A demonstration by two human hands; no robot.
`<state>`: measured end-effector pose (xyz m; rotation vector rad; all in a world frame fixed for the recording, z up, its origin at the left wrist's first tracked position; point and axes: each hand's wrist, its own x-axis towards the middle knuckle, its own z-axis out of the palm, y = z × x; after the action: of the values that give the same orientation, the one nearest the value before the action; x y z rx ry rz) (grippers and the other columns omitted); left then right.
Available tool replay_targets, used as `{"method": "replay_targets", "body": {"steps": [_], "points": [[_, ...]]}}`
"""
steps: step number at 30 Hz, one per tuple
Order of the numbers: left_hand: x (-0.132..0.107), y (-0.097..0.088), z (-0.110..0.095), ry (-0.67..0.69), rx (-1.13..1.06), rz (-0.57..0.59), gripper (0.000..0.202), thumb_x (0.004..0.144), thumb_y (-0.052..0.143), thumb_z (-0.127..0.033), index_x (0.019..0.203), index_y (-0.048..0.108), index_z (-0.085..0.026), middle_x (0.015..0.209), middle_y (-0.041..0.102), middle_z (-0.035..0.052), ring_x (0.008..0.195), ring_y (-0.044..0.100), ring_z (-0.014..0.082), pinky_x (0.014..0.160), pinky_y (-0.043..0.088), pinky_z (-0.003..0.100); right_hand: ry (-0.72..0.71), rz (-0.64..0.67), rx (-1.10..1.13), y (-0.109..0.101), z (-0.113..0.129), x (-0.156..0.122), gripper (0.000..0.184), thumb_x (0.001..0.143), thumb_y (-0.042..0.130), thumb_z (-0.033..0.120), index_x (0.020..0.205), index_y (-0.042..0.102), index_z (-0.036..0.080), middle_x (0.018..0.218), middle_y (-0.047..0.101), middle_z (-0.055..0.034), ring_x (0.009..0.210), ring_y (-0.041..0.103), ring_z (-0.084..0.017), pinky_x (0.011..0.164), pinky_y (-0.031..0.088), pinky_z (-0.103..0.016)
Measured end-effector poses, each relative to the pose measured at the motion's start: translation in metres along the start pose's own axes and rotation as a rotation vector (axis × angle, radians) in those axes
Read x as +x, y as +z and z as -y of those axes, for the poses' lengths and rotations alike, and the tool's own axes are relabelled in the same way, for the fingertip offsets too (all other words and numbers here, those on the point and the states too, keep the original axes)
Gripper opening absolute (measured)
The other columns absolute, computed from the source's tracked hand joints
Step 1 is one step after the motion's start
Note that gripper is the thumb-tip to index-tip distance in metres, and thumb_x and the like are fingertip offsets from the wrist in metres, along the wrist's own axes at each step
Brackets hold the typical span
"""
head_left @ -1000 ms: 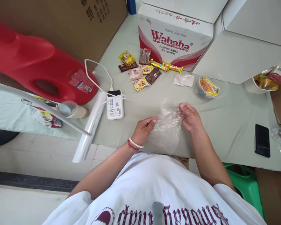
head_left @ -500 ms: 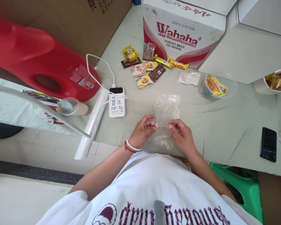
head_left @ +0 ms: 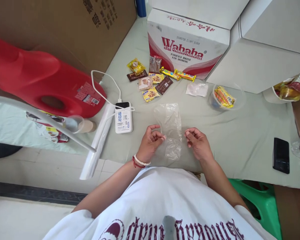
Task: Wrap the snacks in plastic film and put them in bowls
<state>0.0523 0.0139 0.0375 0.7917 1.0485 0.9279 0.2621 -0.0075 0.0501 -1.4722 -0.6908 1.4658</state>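
A clear plastic bag (head_left: 173, 123) lies lengthwise on the cloth in front of me, crinkled at its near end. At its left edge, my left hand (head_left: 151, 143) pinches the film between thumb and fingers. My right hand (head_left: 197, 143) is just off the bag's right side, its fingers curled and the thumb pressed to them. No film shows between those right fingertips, and a strip of cloth separates them from the bag.
Several wrapped snacks (head_left: 151, 95) lie ahead, before a Wahaha carton (head_left: 187, 46). A white power bank (head_left: 123, 120), plastic roll (head_left: 97, 146) and red jug (head_left: 50, 80) are leftward. Rightward are a clear tub (head_left: 217, 101), white packet (head_left: 197, 90) and phone (head_left: 281, 156).
My right hand has moved away from the bag to the right. The bag has shifted left and looks straighter, while my left hand stays at its edge. The view has tilted slightly.
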Motion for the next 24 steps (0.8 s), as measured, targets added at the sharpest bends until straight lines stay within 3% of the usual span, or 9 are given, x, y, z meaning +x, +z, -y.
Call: {"method": "replay_targets", "body": {"steps": [5,9,12,15,18,21,23,24], "points": [[0.006,0.023,-0.009,0.032,0.105,0.087,0.06,0.077,0.077,-0.024,0.127,0.044,-0.021,0.078,0.065,-0.0053,0.074,0.062,0.0117,0.073,0.047,0.026,-0.007,0.201,-0.067,0.025,0.008,0.004,0.033,0.073,0.083,0.049,0.087,0.07,0.022,0.082,0.063,-0.0008,0.074,0.054,-0.015,0.053,0.047,-0.023],[0.015,0.021,-0.011,0.053,0.121,0.001,0.053,0.075,0.073,-0.022,0.121,0.046,-0.021,0.078,0.066,-0.0043,0.076,0.063,0.0132,0.073,0.046,0.026,-0.023,0.1,0.037,0.032,0.012,0.015,0.033,0.07,0.085,0.048,0.077,0.067,0.021,0.074,0.057,0.0024,0.065,0.047,-0.011,0.054,0.045,-0.023],[0.02,0.002,-0.01,0.083,0.127,-0.14,0.046,0.073,0.069,-0.02,0.113,0.047,-0.021,0.076,0.065,-0.0047,0.077,0.063,0.0133,0.074,0.046,0.026,0.005,0.007,0.101,0.012,0.017,0.022,0.036,0.066,0.088,0.046,0.079,0.067,0.021,0.071,0.053,0.0039,0.062,0.045,-0.01,0.052,0.042,-0.022],[0.021,-0.018,-0.004,0.104,0.18,-0.262,0.041,0.073,0.066,-0.021,0.109,0.048,-0.021,0.078,0.066,-0.0031,0.077,0.063,0.0143,0.074,0.047,0.026,0.0,-0.108,0.112,-0.02,0.021,0.025,0.038,0.063,0.089,0.046,0.079,0.065,0.022,0.07,0.052,0.0039,0.061,0.043,-0.009,0.049,0.037,-0.02],[0.014,-0.031,0.005,0.107,0.349,-0.345,0.035,0.076,0.063,-0.024,0.108,0.049,-0.021,0.084,0.066,0.0005,0.075,0.062,0.0157,0.072,0.049,0.029,-0.013,-0.211,0.02,-0.053,0.017,0.024,0.038,0.064,0.087,0.046,0.08,0.064,0.022,0.07,0.051,0.0037,0.06,0.043,-0.01,0.047,0.035,-0.02],[0.003,-0.034,0.014,0.295,0.735,-0.455,0.036,0.076,0.063,-0.021,0.111,0.055,-0.018,0.102,0.066,0.0089,0.084,0.062,0.0202,0.078,0.052,0.037,-0.049,-0.284,-0.171,-0.075,0.008,0.021,0.035,0.067,0.083,0.048,0.08,0.064,0.021,0.07,0.051,0.0031,0.06,0.044,-0.011,0.049,0.039,-0.023],[-0.004,-0.03,0.016,0.564,1.01,-0.464,0.035,0.076,0.062,-0.013,0.111,0.062,-0.019,0.113,0.066,0.0136,0.104,0.062,0.0269,0.092,0.049,0.047,-0.079,-0.292,-0.289,-0.082,0.002,0.019,0.033,0.072,0.078,0.05,0.081,0.064,0.021,0.071,0.054,0.0022,0.061,0.046,-0.012,0.053,0.044,-0.025],[-0.005,-0.027,0.016,0.701,1.113,-0.402,0.034,0.077,0.06,-0.009,0.109,0.065,-0.02,0.116,0.067,0.0136,0.113,0.06,0.0292,0.099,0.045,0.05,-0.091,-0.279,-0.332,-0.083,0.0,0.018,0.033,0.074,0.076,0.051,0.082,0.064,0.021,0.073,0.056,0.0016,0.061,0.047,-0.012,0.055,0.045,-0.026]]}}
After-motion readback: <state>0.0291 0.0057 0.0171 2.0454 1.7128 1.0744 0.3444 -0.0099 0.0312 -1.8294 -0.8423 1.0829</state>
